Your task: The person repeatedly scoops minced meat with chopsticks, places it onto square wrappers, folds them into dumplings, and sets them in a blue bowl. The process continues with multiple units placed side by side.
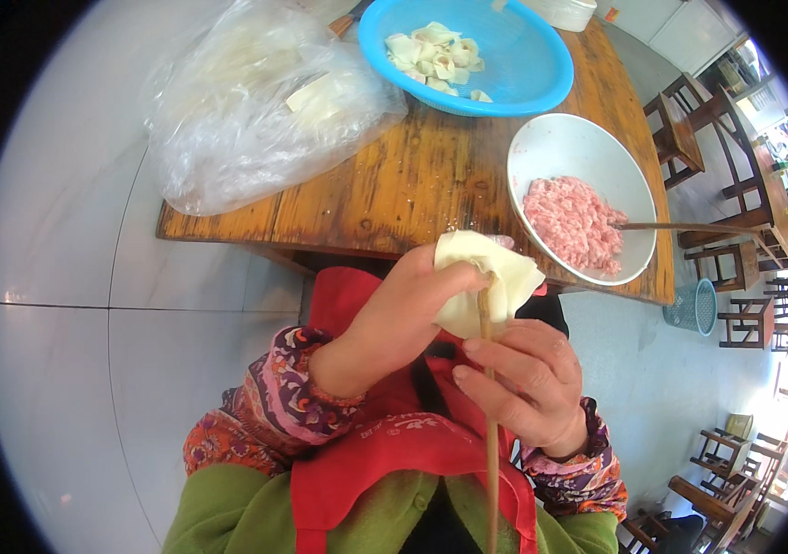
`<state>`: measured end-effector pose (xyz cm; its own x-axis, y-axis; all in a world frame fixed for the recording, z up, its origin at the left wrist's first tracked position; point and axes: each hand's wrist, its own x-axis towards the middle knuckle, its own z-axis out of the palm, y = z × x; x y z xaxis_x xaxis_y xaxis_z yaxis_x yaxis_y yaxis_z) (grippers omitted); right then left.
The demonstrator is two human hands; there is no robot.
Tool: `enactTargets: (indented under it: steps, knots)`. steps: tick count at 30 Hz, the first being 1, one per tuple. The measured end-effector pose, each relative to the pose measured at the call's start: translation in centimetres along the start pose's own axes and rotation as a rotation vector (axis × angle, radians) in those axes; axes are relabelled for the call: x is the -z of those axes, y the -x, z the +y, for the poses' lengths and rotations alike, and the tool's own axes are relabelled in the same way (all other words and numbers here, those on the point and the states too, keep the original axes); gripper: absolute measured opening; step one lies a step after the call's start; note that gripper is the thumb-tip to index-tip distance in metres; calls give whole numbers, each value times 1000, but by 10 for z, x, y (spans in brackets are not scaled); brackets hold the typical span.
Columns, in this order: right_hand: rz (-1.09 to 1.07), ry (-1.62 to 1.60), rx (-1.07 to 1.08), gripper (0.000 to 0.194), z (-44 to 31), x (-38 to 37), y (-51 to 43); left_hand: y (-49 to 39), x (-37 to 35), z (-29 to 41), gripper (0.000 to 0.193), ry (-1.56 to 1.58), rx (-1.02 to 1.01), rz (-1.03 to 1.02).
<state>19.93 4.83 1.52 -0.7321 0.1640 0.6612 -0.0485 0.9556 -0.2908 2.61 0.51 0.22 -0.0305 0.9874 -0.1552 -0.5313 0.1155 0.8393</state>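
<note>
My left hand (394,315) holds a thin, pale dough wrapper (487,266) just in front of the table edge, its thumb pressed over the wrapper's middle. A slim wooden stick (492,464) meets the wrapper beneath that thumb and runs down past my red apron. My right hand (532,384) has its fingers around the stick, close below the wrapper. Any filling inside the wrapper is hidden by its folds. To the right stands a white bowl (553,142) with pink minced meat (571,221) in it; another thin handle (692,226) rests in the meat and sticks out over the rim.
A blue plastic colander (532,83) with several folded dumplings (435,55) sits at the table's far side. Left of it, a clear plastic bag (248,138) with pale wrappers overhangs the wooden table (366,201). Wooden stools (674,135) and a blue-green basket (690,308) stand at right.
</note>
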Motion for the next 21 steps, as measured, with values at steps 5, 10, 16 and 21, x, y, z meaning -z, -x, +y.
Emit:
enactTargets:
  steps: [5, 10, 16, 21]
  knots:
    - [107, -154, -73, 18, -8, 7, 6, -13, 0, -11, 27, -97, -169, 214]
    - [513, -221, -362, 9, -2, 7, 22, -22, 5, -1, 25, -189, -236, 257]
    - [814, -408, -575, 15, 11, 21, 43, -38, 12, 8, 26, -142, -315, 163]
    - [986, -407, -675, 18, 41, 53, 50, -86, 40, 51, 34, -412, -388, -66]
